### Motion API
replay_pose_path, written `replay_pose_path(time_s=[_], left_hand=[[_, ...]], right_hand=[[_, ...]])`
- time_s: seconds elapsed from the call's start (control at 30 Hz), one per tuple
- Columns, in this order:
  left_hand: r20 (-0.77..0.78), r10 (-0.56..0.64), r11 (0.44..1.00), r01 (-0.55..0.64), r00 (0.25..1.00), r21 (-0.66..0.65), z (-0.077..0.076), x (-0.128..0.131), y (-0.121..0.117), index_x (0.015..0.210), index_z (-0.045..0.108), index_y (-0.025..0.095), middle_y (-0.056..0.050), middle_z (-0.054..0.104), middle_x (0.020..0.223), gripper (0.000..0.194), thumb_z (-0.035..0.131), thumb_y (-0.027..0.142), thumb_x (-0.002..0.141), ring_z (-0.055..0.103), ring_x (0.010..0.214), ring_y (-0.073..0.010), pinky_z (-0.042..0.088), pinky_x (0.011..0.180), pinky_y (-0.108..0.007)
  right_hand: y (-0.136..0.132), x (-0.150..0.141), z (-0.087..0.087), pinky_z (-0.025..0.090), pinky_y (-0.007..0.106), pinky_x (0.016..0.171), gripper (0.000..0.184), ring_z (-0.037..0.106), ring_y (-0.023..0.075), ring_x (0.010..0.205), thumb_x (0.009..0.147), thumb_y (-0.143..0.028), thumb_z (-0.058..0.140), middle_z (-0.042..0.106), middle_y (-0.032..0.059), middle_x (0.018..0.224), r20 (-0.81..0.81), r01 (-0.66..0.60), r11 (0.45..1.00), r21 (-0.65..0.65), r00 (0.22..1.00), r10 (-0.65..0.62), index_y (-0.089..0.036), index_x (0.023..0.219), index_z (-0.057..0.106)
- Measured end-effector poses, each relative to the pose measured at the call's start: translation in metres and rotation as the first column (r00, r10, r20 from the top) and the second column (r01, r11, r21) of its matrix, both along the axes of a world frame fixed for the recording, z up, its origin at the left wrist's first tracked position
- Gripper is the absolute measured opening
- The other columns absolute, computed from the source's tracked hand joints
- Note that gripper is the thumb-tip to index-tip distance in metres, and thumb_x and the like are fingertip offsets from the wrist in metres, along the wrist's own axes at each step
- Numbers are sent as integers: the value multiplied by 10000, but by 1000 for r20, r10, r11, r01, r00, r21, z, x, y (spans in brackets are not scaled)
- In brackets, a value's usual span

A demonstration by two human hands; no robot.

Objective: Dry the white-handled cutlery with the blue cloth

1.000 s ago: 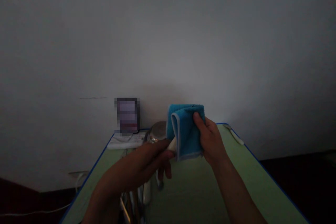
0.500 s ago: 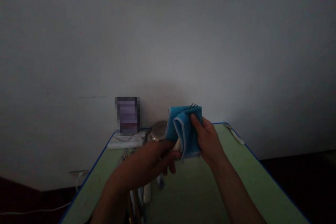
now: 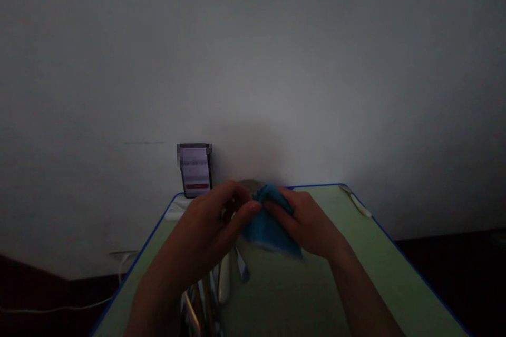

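My two hands meet over the far middle of a green table [image 3: 348, 279]. A blue cloth [image 3: 265, 229] is bunched between them. My right hand [image 3: 308, 224] is closed on the cloth from the right. My left hand [image 3: 215, 226] is closed at the cloth's left edge; what it grips is hidden under the cloth. Earlier frames showed a fork with a pale handle there. Several pieces of cutlery [image 3: 221, 284] lie on the table below my left hand.
A phone [image 3: 195, 170] with a lit screen stands against the wall at the table's far left, above a white object [image 3: 174, 210]. A pale-handled utensil [image 3: 358, 202] lies by the far right edge. A round metal object behind my hands is mostly hidden. The room is dim.
Both hands have dropped lower with the cloth, which was held up and open and is now bunched. The fork tines that showed above it are no longer visible.
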State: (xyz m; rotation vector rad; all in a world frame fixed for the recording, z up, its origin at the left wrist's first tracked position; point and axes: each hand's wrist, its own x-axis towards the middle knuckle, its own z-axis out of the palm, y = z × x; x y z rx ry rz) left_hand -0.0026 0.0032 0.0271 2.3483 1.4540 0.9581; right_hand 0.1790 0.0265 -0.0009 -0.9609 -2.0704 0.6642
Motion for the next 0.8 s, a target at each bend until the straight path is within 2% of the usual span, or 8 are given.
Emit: replay_pose_path(time_s=[0.1, 0.2, 0.3, 0.47, 0.57, 0.67, 0.73, 0.8], left_hand=[[-101, 7, 1000, -8, 995, -5, -2, 2, 2, 645, 437, 189, 57, 454, 533, 324, 412, 392, 896, 443, 469, -93, 310, 472, -218], [-173, -29, 996, 14, 985, -86, -3, -1, 2, 665, 477, 185, 46, 465, 539, 344, 354, 382, 919, 456, 487, -98, 308, 482, -220], [-199, -98, 987, 70, 975, -145, -4, -4, 3, 672, 503, 179, 32, 484, 559, 378, 315, 381, 930, 471, 516, -104, 329, 504, -220], [-235, -102, 991, 79, 967, -105, -5, -8, 4, 653, 501, 177, 35, 486, 547, 356, 340, 361, 911, 464, 506, -98, 323, 500, -210], [-249, -42, 999, 34, 968, -34, -6, -10, 5, 609, 486, 180, 49, 437, 487, 359, 356, 360, 892, 429, 453, -88, 292, 469, -208], [-227, 91, 993, -72, 970, 91, -6, -12, 7, 604, 497, 175, 43, 455, 482, 362, 356, 360, 881, 435, 444, -91, 290, 473, -216], [-198, 167, 979, -139, 966, 148, -7, -13, 8, 633, 516, 171, 32, 498, 507, 351, 349, 359, 878, 449, 455, -97, 303, 483, -220], [-175, 179, 976, -152, 968, 153, -6, -12, 6, 649, 513, 172, 27, 517, 522, 345, 340, 358, 883, 457, 463, -100, 312, 487, -222]], right_hand=[[-3, 0, 2, 357, 265, 641, 225, 546, 141, 687, 909, -333, 414, 619, 10, 771, 117, -74, 997, 19, 991, 71, -191, 818, 564], [-5, 0, 4, 377, 284, 689, 230, 573, 161, 758, 914, -319, 400, 647, 36, 854, 162, -100, 995, -3, 982, 99, -186, 858, 578], [-7, -1, 3, 386, 283, 673, 242, 572, 157, 729, 909, -338, 405, 648, 37, 832, 172, -103, 994, -37, 979, 108, -183, 881, 588], [-7, -2, -1, 392, 243, 609, 237, 542, 131, 682, 880, -379, 455, 627, 6, 794, 94, -176, 968, -178, 976, 195, -193, 882, 602], [-7, -2, -2, 392, 223, 575, 240, 518, 121, 664, 850, -408, 495, 602, -7, 776, 6, -239, 928, -286, 968, 251, -196, 895, 598], [-7, 1, -2, 392, 223, 561, 276, 518, 126, 665, 821, -442, 527, 602, -3, 796, -41, -268, 895, -356, 962, 271, -201, 940, 590], [-7, 3, -1, 389, 228, 562, 266, 519, 129, 664, 823, -433, 527, 609, 2, 802, -26, -239, 909, -342, 969, 245, -200, 935, 590], [-6, 7, 0, 381, 232, 561, 230, 508, 125, 646, 840, -405, 507, 607, 2, 784, 10, -203, 935, -292, 976, 215, -198, 895, 592]])
